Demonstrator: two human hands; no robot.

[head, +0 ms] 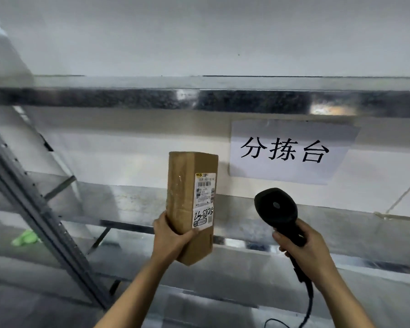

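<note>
My left hand (171, 235) grips the lower part of a tall brown cardboard parcel (182, 200), held upright in front of the shelf. Its white shipping label (204, 200) with handwritten digits faces right, and my thumb lies just under it. My right hand (305, 247) grips the handle of a black barcode scanner (275, 208). The scanner's head sits to the right of the parcel, level with the label, a short gap away. A black cable (308, 301) hangs from the scanner's handle.
A metal shelving rack stands ahead, with an upper shelf edge (199, 100) and a lower shelf (341, 223). A slanted grey upright (33, 204) runs at the left. A white paper sign (289, 152) with black characters hangs at the right. Something green (25, 237) lies low left.
</note>
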